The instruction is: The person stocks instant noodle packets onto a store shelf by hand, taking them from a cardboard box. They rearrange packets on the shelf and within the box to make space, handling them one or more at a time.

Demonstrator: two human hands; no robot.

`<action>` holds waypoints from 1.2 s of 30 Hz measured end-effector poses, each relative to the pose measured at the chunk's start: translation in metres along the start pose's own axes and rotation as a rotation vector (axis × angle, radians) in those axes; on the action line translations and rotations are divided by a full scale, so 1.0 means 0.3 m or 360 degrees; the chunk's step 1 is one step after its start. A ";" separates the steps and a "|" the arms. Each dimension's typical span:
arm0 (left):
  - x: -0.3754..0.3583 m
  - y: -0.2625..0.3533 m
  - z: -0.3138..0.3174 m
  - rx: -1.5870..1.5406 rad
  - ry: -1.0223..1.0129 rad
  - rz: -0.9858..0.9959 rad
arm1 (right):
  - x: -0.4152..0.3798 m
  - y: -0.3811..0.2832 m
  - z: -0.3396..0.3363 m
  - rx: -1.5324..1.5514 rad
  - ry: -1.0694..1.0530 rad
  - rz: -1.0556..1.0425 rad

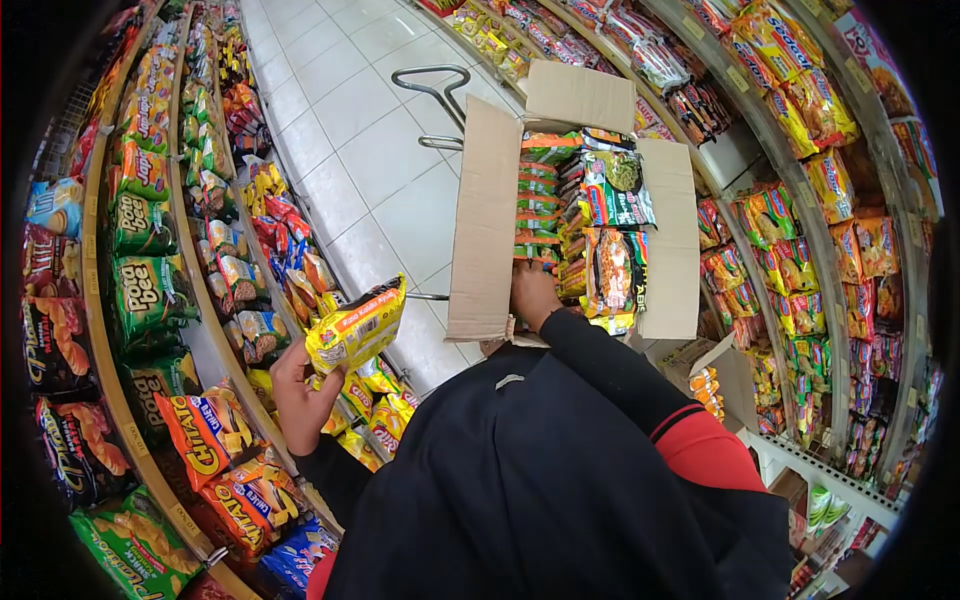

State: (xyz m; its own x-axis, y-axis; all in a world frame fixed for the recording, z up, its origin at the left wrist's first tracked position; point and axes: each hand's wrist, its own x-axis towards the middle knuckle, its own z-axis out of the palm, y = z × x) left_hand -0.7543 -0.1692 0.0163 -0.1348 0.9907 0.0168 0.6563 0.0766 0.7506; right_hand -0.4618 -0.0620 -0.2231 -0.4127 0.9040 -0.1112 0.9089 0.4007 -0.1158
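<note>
My left hand grips a yellow noodle packet by its lower end, beside the left shelves. My right hand reaches into an open cardboard box, its fingertips hidden among the packets. Inside the box, green and orange packets stand in a column on the left. Other packets, among them a green and white one and an orange one, lie to the right. The box's flaps are folded outward.
Snack bags fill the left shelves, with yellow bags low down near my left hand. Noodle packets line the curved-looking right shelves. A metal handle rises beyond the box. Another open carton stands at the lower right.
</note>
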 end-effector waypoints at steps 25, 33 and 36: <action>-0.012 0.034 0.026 0.0081 -0.0015 0.0059 | -0.033 0.095 -0.387 0.0400 0.0157 -0.0146; -0.033 0.030 0.043 0.0054 -0.0014 -0.0007 | -0.044 0.055 -0.210 0.0532 0.0049 0.0026; -0.042 0.011 0.052 0.0042 -0.0004 -0.0025 | 0.023 0.048 -0.172 0.0423 0.0100 0.0140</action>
State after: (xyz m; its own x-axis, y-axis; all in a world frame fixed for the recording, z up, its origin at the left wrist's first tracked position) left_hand -0.7390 -0.1796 0.0082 -0.1432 0.9897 0.0034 0.6734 0.0949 0.7331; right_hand -0.4484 -0.0422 -0.1745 -0.3209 0.9444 -0.0718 0.8899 0.2747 -0.3643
